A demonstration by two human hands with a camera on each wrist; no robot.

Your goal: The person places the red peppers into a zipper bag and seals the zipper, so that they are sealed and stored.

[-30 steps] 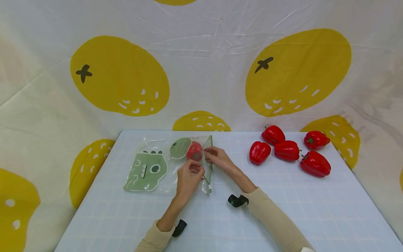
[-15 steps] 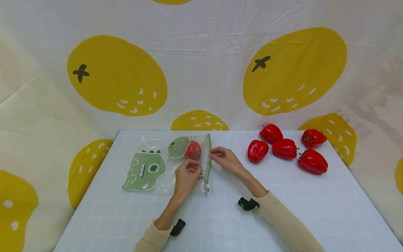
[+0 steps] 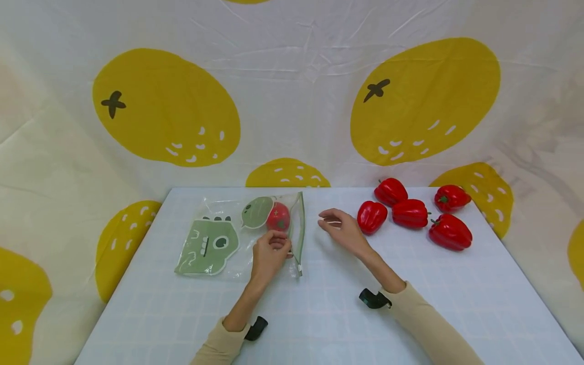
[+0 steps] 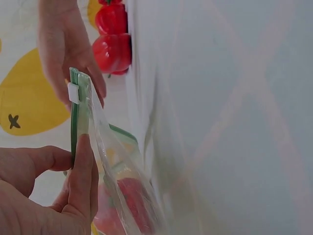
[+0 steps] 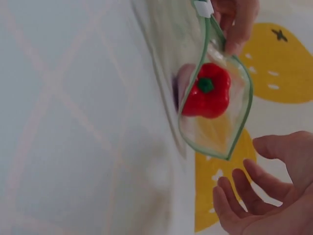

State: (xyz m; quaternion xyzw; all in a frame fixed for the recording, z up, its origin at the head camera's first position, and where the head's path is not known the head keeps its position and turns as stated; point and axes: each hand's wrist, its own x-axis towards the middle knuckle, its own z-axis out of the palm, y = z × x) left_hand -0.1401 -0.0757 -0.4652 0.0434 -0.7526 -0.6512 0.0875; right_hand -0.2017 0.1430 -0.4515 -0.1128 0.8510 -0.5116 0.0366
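Sleeves (image 3: 221,343): my beige cuffs, black camera (image 3: 257,328) beside the left one.
Left hand (image 3: 269,256): thumb and finger pinching the rim of the zip bag (image 3: 212,248).
Bag: on the table (image 3: 310,324), mouth gaping toward my right.
Right hand (image 3: 345,231): fingers loosely bent, gripping nothing, between bag and loose peppers.
Bagged pepper (image 3: 279,217): red, inside, near the mouth.
Loose peppers (image 3: 409,214): five, red, far right.
Backdrop (image 3: 292,116): white, yellow fruit prints.

Head view is evenly lit, with faint soft shadows on the table (image 3: 315,327) and small highlights on the peppers (image 3: 410,214), while both wrist views are dimmer and greyer, table lines (image 4: 244,93) blurred.
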